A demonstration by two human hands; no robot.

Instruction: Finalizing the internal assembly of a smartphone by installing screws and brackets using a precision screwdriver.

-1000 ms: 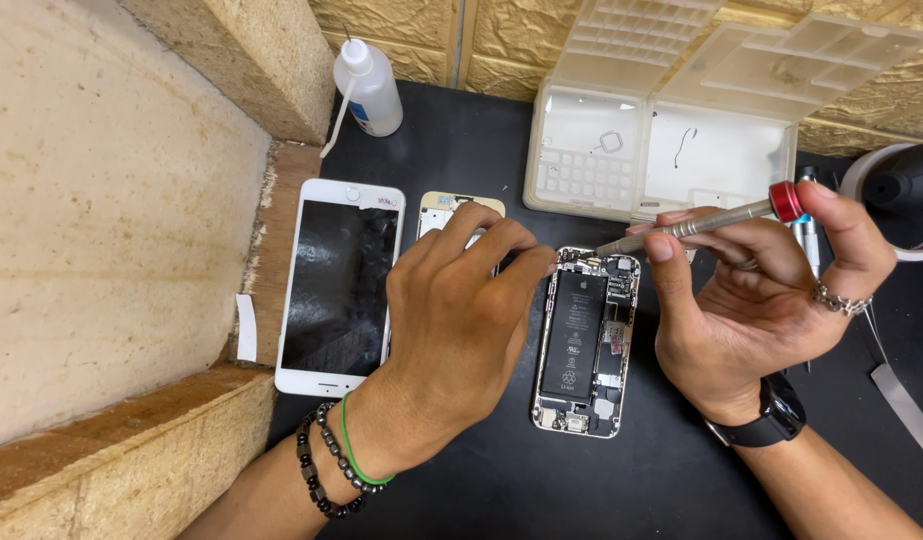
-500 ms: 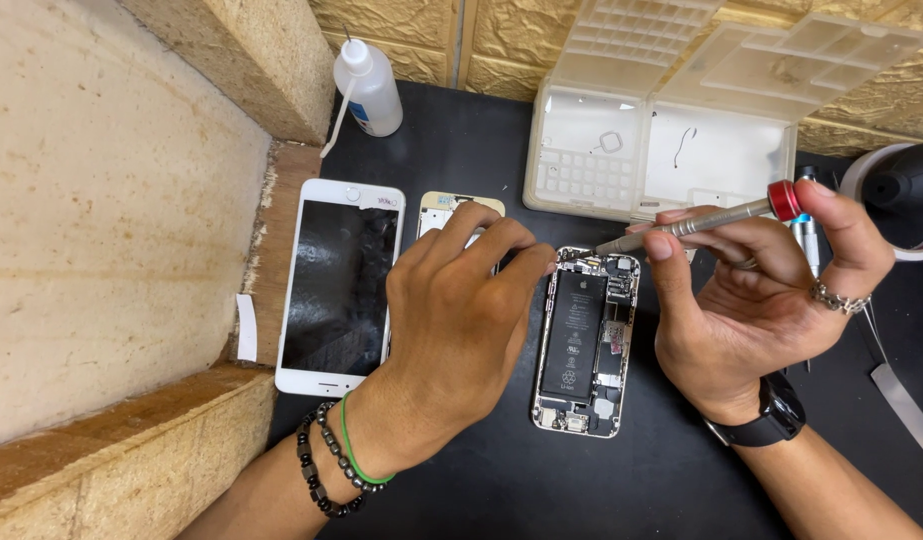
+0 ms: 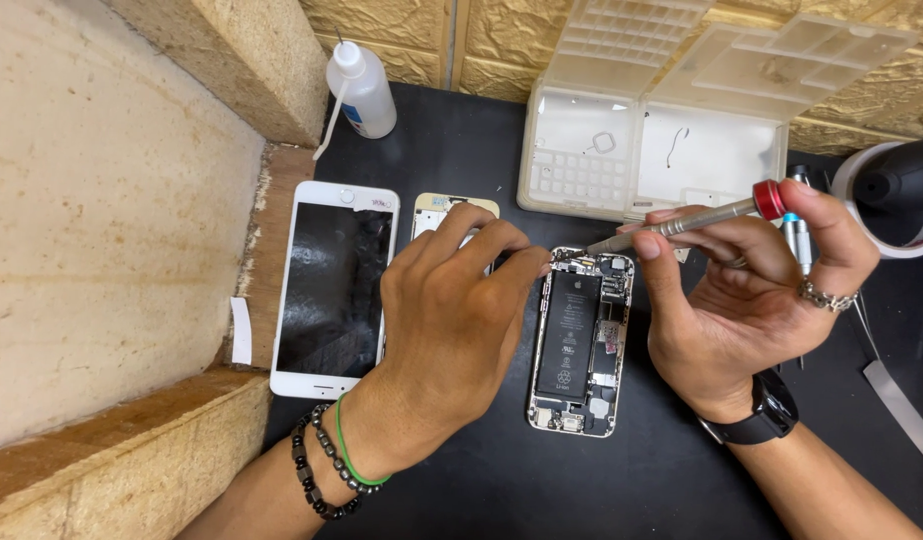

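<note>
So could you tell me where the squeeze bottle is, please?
The squeeze bottle stands at the top left of the head view, on the black mat behind the white screen.

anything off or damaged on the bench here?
Nothing spilled or broken shows. The opened phone lies straight on the black mat, its detached white screen flat beside it. Right hand angles a screwdriver at its top edge; left hand steadies it.

I see a brushed-metal screwdriver (image 3: 681,222) over the opened phone (image 3: 579,340), glossy glass screen panel (image 3: 333,290) left of it, matt black mat (image 3: 481,160) beneath, translucent plastic organiser (image 3: 651,150) behind.
</note>
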